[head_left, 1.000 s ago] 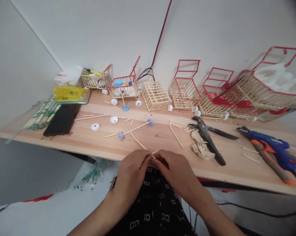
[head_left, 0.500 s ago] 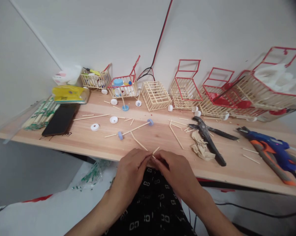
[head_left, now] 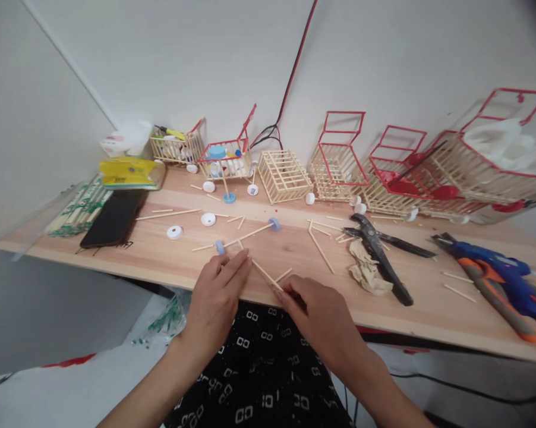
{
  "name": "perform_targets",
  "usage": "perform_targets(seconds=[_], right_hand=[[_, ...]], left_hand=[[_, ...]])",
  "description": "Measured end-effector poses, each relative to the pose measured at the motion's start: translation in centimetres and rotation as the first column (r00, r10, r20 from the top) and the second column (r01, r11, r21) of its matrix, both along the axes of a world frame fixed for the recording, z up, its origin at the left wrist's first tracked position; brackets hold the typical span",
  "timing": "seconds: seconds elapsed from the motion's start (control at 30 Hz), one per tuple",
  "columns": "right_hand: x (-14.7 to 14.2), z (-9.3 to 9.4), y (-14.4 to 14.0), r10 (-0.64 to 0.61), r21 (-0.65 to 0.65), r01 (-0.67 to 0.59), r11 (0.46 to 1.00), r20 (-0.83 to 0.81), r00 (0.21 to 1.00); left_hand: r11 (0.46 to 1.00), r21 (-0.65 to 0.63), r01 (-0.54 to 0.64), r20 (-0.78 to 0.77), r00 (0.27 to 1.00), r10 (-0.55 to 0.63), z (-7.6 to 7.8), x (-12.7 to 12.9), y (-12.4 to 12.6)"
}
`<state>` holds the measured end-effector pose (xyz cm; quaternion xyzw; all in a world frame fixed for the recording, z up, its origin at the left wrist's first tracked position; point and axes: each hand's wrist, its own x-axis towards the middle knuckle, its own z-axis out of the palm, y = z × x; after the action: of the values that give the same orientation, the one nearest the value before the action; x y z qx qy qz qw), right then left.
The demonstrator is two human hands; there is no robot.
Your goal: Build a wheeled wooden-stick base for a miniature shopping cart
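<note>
My left hand [head_left: 217, 291] lies over the wooden table's [head_left: 295, 246] front edge with its fingers stretched out and apart, holding nothing. Its fingertips reach close to a thin wooden stick [head_left: 257, 266] and a stick axle with two blue caps [head_left: 246, 234]. My right hand [head_left: 315, 309] rests at the table edge, thumb and forefinger pinched on the near end of that thin stick. A short stick piece [head_left: 284, 274] lies just beyond it.
Black pliers [head_left: 377, 249] and crumpled paper [head_left: 366, 270] lie to the right, a blue and orange glue gun [head_left: 495, 267] farther right. Stick-built carts [head_left: 283, 175] line the back wall. A phone [head_left: 114, 217], stick bundles [head_left: 78, 208] and white wheels [head_left: 175, 232] lie at left.
My hands were pinched together on a small stick at the table edge. Now the left hand has let go, opened and moved left and forward toward the axle.
</note>
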<state>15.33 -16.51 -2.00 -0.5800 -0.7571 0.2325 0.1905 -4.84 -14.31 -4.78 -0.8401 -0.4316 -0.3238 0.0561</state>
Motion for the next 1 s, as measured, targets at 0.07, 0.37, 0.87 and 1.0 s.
perform_targets(seconds=[0.07, 0.37, 0.87, 1.0], right_hand=[[0.0, 0.0, 0.0, 0.002, 0.004, -0.002, 1.000, -0.002, 1.000], [-0.1, 0.1, 0.2, 0.014, -0.006, -0.014, 1.000, -0.016, 1.000], [2.5, 0.6, 4.8, 0.310, 0.165, -0.349, 0.923, 0.222, 0.925], [3.1, 0.2, 5.9, 0.386, 0.260, -0.488, 0.833, 0.359, 0.850]], left_hand=[[1.000, -0.008, -0.004, -0.010, 1.000, 0.004, -0.3, 0.1, 0.1], [1.000, 0.002, 0.002, -0.029, 1.000, -0.002, -0.4, -0.2, 0.5], [1.000, 0.004, -0.008, -0.047, 0.999, 0.009, -0.8, -0.5, 0.4], [1.000, 0.000, -0.014, -0.047, 0.999, 0.014, -0.8, -0.5, 0.4]])
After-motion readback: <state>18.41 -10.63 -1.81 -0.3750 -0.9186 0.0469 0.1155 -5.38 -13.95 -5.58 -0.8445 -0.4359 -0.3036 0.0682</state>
